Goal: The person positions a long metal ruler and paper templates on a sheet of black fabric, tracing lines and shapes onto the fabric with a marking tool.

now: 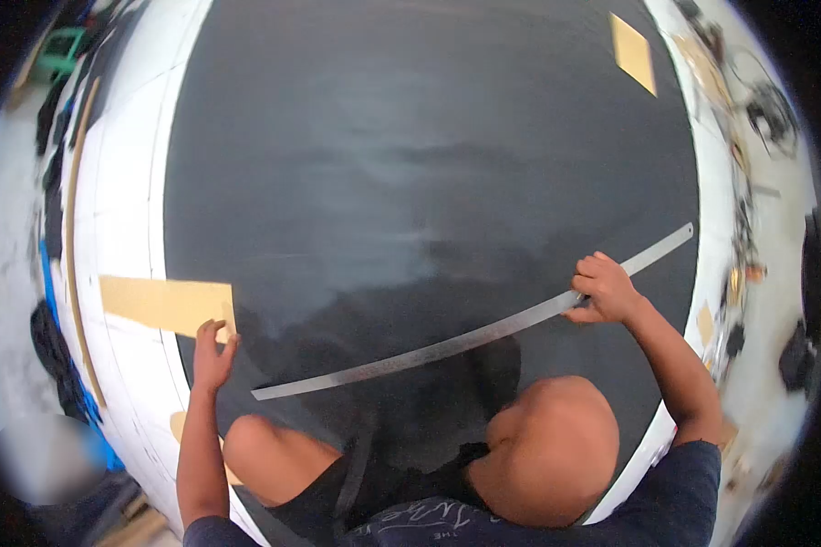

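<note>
My right hand (604, 290) is closed around a long metal ruler (456, 346), toward its right end. The ruler slants across black fabric (365, 182), its left end low near my knees and its right end higher. It looks curved in this wide view. My left hand (213, 357) pinches the lower right corner of a tan card pattern piece (164, 303). That card lies partly on the black fabric and partly on the white surface (128, 210) at the left. Part of the card's corner is hidden behind my fingers.
Another tan card piece (634, 55) lies on the fabric at the upper right. A long wooden strip (75, 228) runs along the left edge. Cables (771, 118) and small items lie on the right-hand floor. A green stool (61, 50) stands at the far left.
</note>
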Demonstrator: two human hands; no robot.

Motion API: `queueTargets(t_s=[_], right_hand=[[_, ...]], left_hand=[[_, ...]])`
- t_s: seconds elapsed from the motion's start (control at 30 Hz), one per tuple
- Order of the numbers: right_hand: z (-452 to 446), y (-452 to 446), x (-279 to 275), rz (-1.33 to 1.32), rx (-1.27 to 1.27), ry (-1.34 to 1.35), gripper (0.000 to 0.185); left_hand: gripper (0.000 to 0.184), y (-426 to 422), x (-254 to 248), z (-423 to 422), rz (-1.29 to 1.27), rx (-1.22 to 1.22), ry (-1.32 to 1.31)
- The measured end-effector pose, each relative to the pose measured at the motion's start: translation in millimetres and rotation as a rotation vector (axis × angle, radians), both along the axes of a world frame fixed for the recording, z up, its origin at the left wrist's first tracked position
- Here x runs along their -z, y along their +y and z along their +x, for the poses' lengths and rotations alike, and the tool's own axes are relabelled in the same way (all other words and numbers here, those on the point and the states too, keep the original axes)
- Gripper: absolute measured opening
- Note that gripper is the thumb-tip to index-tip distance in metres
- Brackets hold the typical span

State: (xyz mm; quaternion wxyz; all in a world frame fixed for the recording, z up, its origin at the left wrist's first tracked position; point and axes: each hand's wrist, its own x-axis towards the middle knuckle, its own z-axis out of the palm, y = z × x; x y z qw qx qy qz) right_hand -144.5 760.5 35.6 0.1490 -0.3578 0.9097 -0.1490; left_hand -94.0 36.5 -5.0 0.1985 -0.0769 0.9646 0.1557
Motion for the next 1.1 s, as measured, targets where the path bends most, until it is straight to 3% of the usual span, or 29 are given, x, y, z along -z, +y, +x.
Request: queueTargets(t_s=[0.07, 0.13, 0.23, 0.43, 0.57, 0.77, 0.83, 0.87, 0.93, 1.1], right_hand=[[-59, -22, 21, -0.06, -0.124, -0.027, 0.042], [-133, -68, 39, -0.086, -0.29, -0.035, 0.041], [-170, -114, 54, -0.132, -0.449, -0.062, 0.039], [-245, -284, 98, -0.178, -0.829, -0.004, 0.034], [-240, -368, 101, -0.151, -0.907, 0.128, 0.039], [-205, -420, 118, -0.156, -0.792, 0.208, 0.044], [-197, -415, 126, -0.301, -0.589, 0.213, 0.046], [-191, -410, 123, -0.275, -0.597, 0.223, 0.046], [-181, -402, 116, -0.248, -0.382, 0.227, 0.048], [-171, -393, 125, -0.175, -0.288, 0.283, 0.053]], left_hand=[[0.047, -27, -7, 35, -0.051, -0.136, -0.04], [0.046, -33, -22, 94, 0.04, -0.499, -0.024], [0.045, -24, -53, 185, -0.019, -0.672, -0.064], [0.052, 94, -89, 378, -0.136, -0.951, -0.463], [0.054, 177, -90, 512, 0.003, -1.215, -0.608], [0.054, 267, -70, 546, 0.102, -1.362, -0.828], [0.054, 269, -43, 545, 0.113, -1.332, -0.787], [0.054, 266, -27, 542, 0.104, -1.298, -0.733], [0.054, 249, 1, 523, 0.059, -1.236, -0.541], [0.061, 188, 30, 392, -0.131, -1.152, 0.026]])
